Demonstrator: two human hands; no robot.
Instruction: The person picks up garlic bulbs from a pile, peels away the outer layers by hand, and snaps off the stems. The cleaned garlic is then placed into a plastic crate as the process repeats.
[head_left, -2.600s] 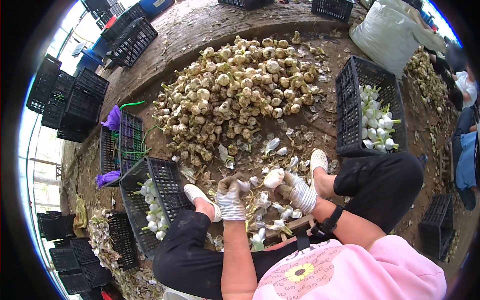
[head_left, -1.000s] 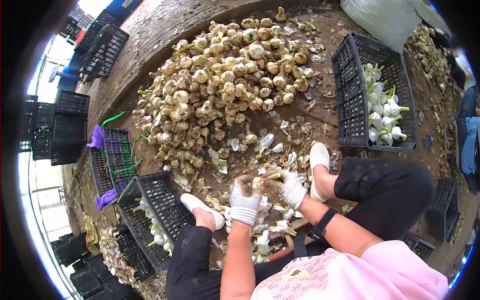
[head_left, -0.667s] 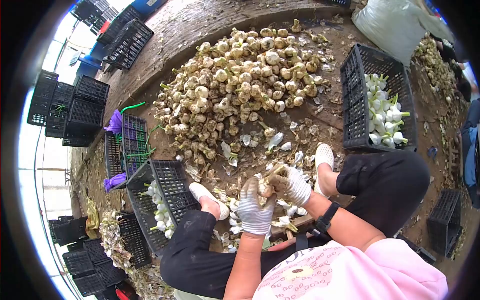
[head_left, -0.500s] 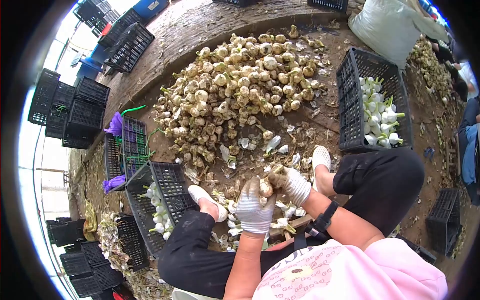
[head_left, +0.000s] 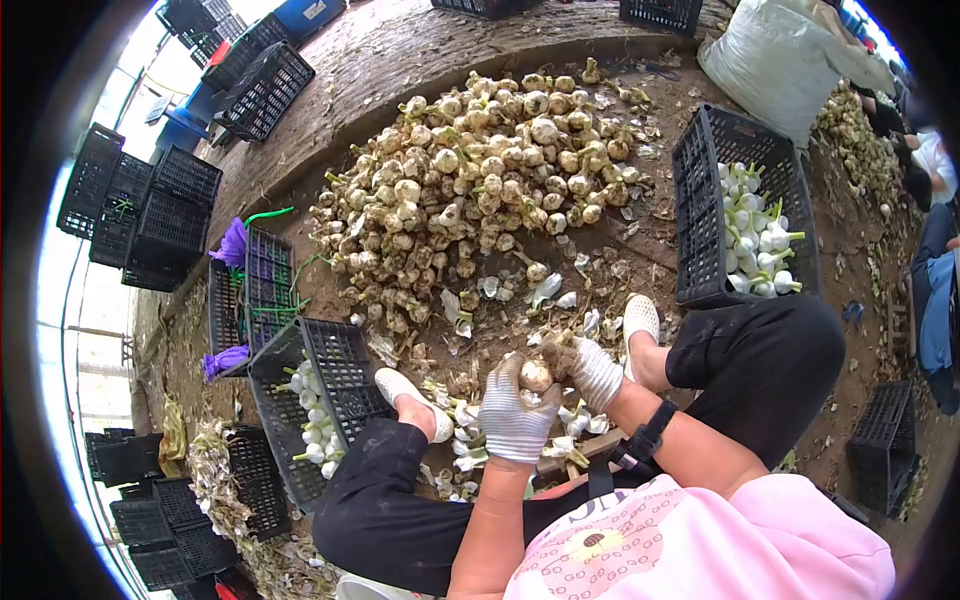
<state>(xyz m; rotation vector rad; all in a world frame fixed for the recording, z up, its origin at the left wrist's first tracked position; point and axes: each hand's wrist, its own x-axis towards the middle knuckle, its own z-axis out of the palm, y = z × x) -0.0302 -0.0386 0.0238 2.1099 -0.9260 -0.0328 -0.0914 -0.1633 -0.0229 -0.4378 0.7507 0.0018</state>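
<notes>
My left hand (head_left: 518, 412), in a white knit glove with soiled fingers, is closed around a garlic bulb (head_left: 535, 376) in front of my knees. Beside the bulb, my right hand (head_left: 588, 370), gloved alike, has its fingers curled in; what they grip is hidden. Peeled skins and white garlic pieces (head_left: 570, 422) lie on the ground under my hands. Ahead is a large heap of unpeeled garlic (head_left: 480, 170) with dirty skins. Clean white garlic (head_left: 762, 245) lies in a black crate (head_left: 700, 215) to the right, more (head_left: 318, 428) in a crate (head_left: 280, 440) on the left.
A purple bag (head_left: 228, 245) and green cord are at another crate (head_left: 270, 265) on the left. Black crates (head_left: 175, 215) are stacked farther left. A full white sack (head_left: 765, 65) stands at back right. Another person in blue (head_left: 940, 300) is at the right edge.
The bulb shows more openly between my hands, with its pale face turned up. Both hands stay close together in nearly the same place. The view has shifted slightly.
</notes>
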